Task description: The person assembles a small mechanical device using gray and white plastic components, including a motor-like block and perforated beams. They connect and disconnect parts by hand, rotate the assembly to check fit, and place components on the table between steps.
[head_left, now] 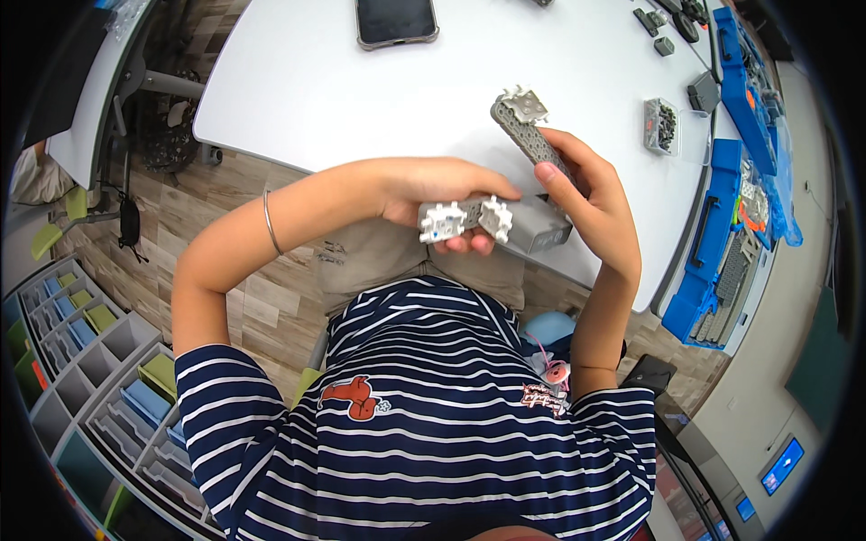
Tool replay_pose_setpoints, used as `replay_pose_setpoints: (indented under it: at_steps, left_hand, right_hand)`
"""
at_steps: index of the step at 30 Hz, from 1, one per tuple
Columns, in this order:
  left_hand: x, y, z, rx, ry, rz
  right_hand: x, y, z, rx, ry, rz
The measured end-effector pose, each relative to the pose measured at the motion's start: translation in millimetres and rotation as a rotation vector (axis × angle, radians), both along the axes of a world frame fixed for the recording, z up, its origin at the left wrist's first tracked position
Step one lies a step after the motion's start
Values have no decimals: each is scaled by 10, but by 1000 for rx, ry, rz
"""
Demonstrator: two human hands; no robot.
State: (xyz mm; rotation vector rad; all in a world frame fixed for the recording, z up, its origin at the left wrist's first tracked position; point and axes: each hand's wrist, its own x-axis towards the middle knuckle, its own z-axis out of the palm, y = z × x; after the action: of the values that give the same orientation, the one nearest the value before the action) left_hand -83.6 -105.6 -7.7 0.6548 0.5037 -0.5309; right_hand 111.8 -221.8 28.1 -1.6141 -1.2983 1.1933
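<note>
White toothed plates are sitting on a grey part in the left hand, just about over the near edge of the table. Left fingers are gripping that part, thumb lying along the top, fingertips showing underneath. Right hand is gripping a long grey perforated beam between thumb and fingers, tilted, its far end carrying a pale toothed plate and pointing toward the far edge. A smooth grey block is lying between the hands, by the near edge; can't tell if it's joined to either part.

Step in hand: seems to be handling and positioning building pieces, both hands occupied. Next move is probably calling for a steady left hold and careful turning of the beam; no joint is clearly showing between the two parts.

Farther out, a clear box of small dark pieces is standing toward the right edge, a dark grey block near that edge. A phone is lying by the far edge. Blue trays are sitting beyond the right edge.
</note>
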Motion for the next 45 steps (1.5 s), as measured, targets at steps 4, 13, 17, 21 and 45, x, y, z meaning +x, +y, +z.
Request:
replay_pose_setpoints:
  at_steps: [4,13,17,21,45]
  left_hand:
    - [-22,219,-67,-190,-14,67]
    - [-196,252,-125,-192,-149,118]
    - [-485,291,63,370,-193,328]
    - [-750,147,184,750,-405,473]
    - [-345,-714,118,628,-489,942]
  right_hand:
    - [9,35,-85,54,42,-30]
    - [-16,78,-96,200,-178,141]
    - [-55,105,-89,175,-188,141]
    - [-112,112,-104,207,-138,42]
    - [-369,-74,104,325,-48,-242]
